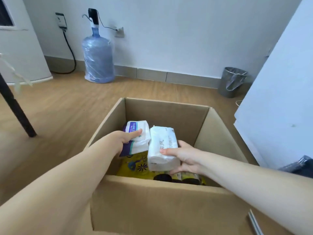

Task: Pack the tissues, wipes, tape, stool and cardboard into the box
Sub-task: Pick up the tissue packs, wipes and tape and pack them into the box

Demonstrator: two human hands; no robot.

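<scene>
An open cardboard box (pixel 162 206) stands on the floor in front of me. My left hand (pixel 122 139) reaches into it from the left and grips a white and purple pack of wipes (pixel 138 138). Over the box's middle, my right hand (pixel 184 156) holds a white pack of tissues (pixel 162 148). Both packs are inside the box's opening, side by side and close together. Below them lies a yellow patterned item (pixel 135 168), and dark round shapes (pixel 163 178) show near the front wall; what they are I cannot tell.
A blue water bottle with a pump (pixel 98 56) stands by the far wall. A grey waste bin (pixel 232 82) sits at the right, next to white panels (pixel 279 99). A dark table leg (pixel 15 106) is at the left. A wood floor surrounds the box.
</scene>
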